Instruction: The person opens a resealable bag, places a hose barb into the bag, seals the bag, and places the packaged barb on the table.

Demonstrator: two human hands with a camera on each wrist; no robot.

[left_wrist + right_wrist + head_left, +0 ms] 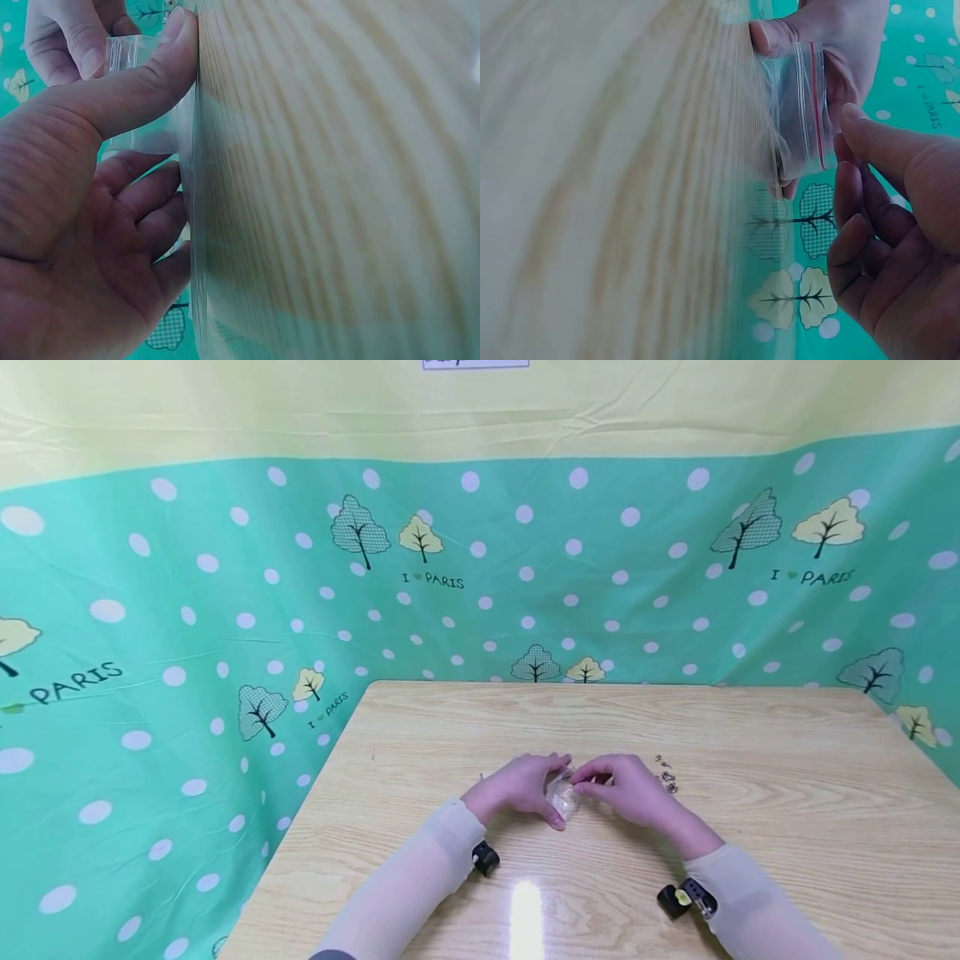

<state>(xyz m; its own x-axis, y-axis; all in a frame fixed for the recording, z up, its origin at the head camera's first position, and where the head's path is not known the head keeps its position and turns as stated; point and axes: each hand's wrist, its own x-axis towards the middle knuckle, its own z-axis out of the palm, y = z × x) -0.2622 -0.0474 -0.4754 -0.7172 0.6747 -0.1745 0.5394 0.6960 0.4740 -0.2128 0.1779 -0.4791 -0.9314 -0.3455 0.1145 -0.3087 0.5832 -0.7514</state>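
Note:
A small clear zip-lock bag (798, 105) with a red stripe along its mouth stands low at the table surface. My left hand (527, 785) curls round it, thumb on the near side and fingers behind, as the left wrist view shows with the bag (142, 139) between them. From the other side comes my right hand (626, 787), its thumb and forefinger brought together right at the bag's striped mouth. Its other fingers are curled in the right wrist view. Whether those fingertips pinch the bag's lip or a tiny piece I cannot tell.
Several small dark metal-looking pieces (667, 777) lie on the wooden table (810, 793) just beyond my right hand. A tiny thin item (373, 754) lies toward the left edge. Behind the table hangs a green dotted curtain (525, 543). Both wrists wear small black cameras (486, 858).

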